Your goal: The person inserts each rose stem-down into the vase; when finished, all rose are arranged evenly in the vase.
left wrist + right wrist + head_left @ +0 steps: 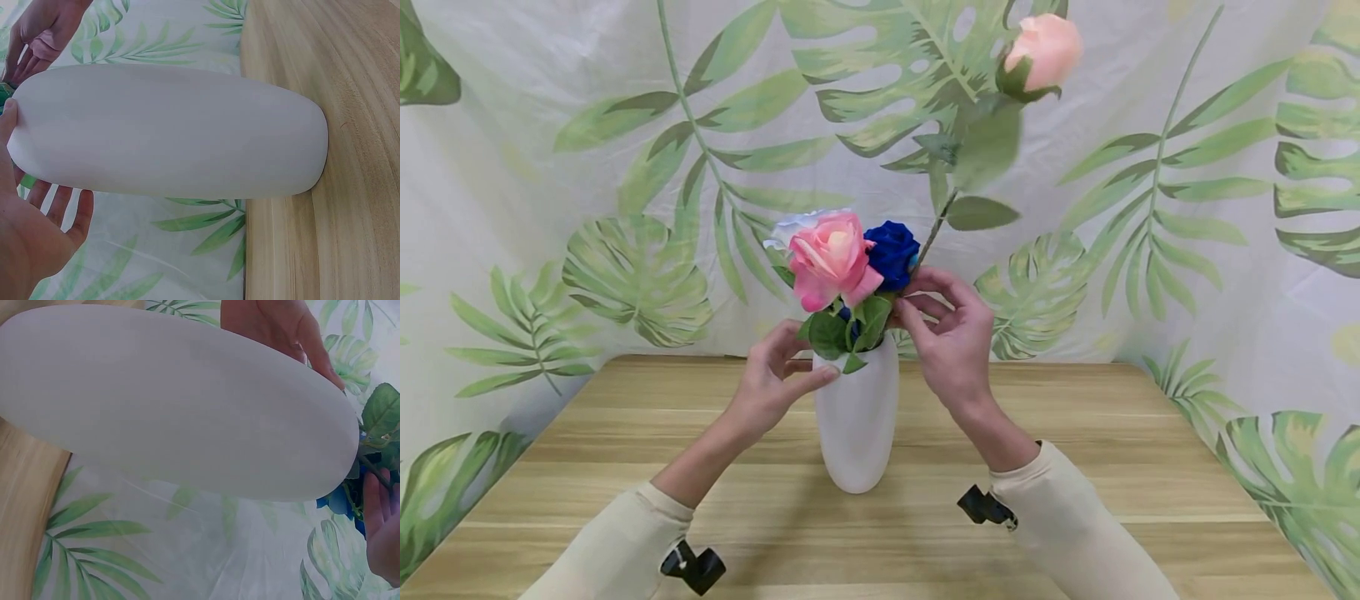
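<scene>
A white vase (857, 417) stands on the wooden table (1075, 433) and holds a pink rose (831, 258), a blue rose (891, 250) and a white bloom (797, 225) behind them. My right hand (913, 293) pinches the stem of a tall peach rose (1043, 52) just above the vase's mouth; its bloom is blurred, high at the top. My left hand (808, 354) lays its thumb on the vase's upper wall, fingers relaxed. The left wrist view shows the vase (169, 131) with that hand (37, 231) beside it. The right wrist view shows the vase (169, 400) and green leaves (381, 412).
A leaf-print cloth (587, 167) hangs behind and around the table. The table's front edge lies near my sleeves, and a bare wooden top (350, 187) spreads on both sides of the vase.
</scene>
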`<action>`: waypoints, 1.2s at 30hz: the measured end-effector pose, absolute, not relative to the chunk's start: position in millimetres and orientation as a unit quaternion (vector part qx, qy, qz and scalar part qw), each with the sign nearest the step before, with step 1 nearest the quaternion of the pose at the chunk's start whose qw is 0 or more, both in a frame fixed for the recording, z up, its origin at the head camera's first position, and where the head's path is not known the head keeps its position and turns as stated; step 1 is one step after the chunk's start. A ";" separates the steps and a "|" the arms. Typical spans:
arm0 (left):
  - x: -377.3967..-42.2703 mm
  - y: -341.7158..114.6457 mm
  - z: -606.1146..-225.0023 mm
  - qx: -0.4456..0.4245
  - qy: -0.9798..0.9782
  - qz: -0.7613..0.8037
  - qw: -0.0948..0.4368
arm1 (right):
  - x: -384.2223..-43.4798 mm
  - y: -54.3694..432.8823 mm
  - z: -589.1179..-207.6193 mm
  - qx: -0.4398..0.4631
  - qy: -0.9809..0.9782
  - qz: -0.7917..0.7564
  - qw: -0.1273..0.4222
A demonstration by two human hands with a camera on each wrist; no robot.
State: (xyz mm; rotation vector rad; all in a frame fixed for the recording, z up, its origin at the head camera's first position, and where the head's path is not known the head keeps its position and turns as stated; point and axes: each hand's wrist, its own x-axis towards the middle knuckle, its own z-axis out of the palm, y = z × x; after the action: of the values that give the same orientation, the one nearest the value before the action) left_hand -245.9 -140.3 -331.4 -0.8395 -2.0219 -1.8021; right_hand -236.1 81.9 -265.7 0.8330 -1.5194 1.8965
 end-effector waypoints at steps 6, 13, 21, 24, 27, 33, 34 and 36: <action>-245.4 -141.0 -330.3 -0.292 -0.709 -0.623 0.154 | -237.1 80.6 -265.0 0.320 -0.573 0.696 0.290; -245.7 -140.0 -329.7 -0.291 -0.703 -0.629 0.159 | -237.0 78.6 -260.8 0.302 -0.562 0.711 0.295; -245.0 -139.2 -330.4 -0.287 -0.707 -0.628 0.155 | -236.8 80.1 -261.6 0.294 -0.554 0.718 0.302; -244.7 -139.9 -330.2 -0.283 -0.712 -0.625 0.153 | -236.8 81.1 -263.5 0.300 -0.562 0.705 0.311; -243.7 -140.5 -329.9 -0.279 -0.717 -0.622 0.149 | -237.5 81.9 -264.6 0.301 -0.566 0.701 0.313; -243.3 -141.0 -330.0 -0.280 -0.716 -0.622 0.148 | -238.2 82.9 -262.0 0.291 -0.569 0.704 0.310; -243.5 -141.0 -330.0 -0.281 -0.715 -0.623 0.149 | -238.3 83.0 -261.4 0.292 -0.571 0.703 0.308; -243.8 -140.9 -329.8 -0.283 -0.713 -0.624 0.150 | -238.4 83.4 -260.3 0.295 -0.574 0.699 0.307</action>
State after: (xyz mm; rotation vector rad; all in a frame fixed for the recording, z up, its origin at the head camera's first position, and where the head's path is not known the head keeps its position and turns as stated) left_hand -243.8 -140.9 -329.8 -0.8141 -2.0476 -1.7913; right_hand -238.4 83.4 -260.3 0.7807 -1.5200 1.8498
